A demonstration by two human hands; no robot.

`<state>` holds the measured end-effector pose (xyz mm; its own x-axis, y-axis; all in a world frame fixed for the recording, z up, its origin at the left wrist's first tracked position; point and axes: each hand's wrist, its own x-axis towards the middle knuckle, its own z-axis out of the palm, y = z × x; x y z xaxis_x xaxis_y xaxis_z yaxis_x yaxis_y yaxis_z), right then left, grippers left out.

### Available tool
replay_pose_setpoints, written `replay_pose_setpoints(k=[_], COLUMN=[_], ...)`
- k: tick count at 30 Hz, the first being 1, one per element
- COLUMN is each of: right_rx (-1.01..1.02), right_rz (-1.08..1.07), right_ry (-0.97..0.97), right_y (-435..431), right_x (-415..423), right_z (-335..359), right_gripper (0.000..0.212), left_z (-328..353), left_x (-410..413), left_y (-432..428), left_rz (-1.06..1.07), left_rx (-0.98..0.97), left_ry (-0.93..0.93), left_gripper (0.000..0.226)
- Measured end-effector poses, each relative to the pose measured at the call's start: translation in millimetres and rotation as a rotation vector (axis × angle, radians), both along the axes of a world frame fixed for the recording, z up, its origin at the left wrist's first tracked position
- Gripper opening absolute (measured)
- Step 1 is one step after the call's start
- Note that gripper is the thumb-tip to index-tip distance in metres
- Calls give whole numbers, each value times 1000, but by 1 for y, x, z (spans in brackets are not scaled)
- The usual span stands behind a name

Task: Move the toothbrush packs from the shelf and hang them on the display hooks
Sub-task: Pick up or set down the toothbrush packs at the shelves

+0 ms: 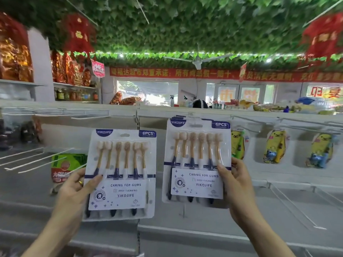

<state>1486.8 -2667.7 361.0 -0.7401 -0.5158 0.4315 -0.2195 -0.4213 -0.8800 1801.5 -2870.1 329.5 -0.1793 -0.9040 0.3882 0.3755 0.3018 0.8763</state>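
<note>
Two clear blister packs of six toothbrushes with white and navy cards are held up before a white display wall. My left hand point(78, 190) grips the left toothbrush pack point(120, 173) by its left edge, thumb across the front. My right hand point(235, 184) grips the right toothbrush pack point(197, 162) by its right edge. The right pack's top sits at a display hook point(191, 114) under the upper rail, with more packs of the same kind behind it. Whether its hole is on the hook I cannot tell.
Bare white hooks point(37, 160) stick out at the left beside a red and green package point(65, 167). Yellow cartoon children's toothbrush packs point(274, 147) hang at the right under more hooks point(248, 121). A white shelf edge point(185, 230) runs below the packs.
</note>
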Motion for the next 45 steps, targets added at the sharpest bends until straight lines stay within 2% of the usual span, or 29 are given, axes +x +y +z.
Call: replay_pose_setpoints(k=[4,9,16,24,28,33,38,45], right_rx=[-6,1,10,-34,-48,-39,-31,24], right_rz=[-33,-62,-67,-106,-120,-141,-137,-280], right_ry=[20,19,7,-37,-29,-43,-66,-17], right_y=[-9,-19,-33,-50,-56,-63,-63,-50], right_x=[4,5,-1,-16,-16,-16,-18,-21], right_z=[2,-3,-8,-17,-22,-28,-36,-46], right_gripper=[17,18,20,23,25,24,37,21], left_z=[2,2,4,14,19,19,17,14], left_x=[6,12,9,3,0,-7,-7,-16], left_y=[-28,-52,-64,-61,-59,-53,-46,-25], left_rz=[8,-39,-72,-120,-143,-189,-208,-243], left_rx=[-5,12,14,-19,-30,-24,-11,11], left_ry=[2,18,22,31,52,69,78,89], left_gripper=[21,33,32,18,35,23,37,24])
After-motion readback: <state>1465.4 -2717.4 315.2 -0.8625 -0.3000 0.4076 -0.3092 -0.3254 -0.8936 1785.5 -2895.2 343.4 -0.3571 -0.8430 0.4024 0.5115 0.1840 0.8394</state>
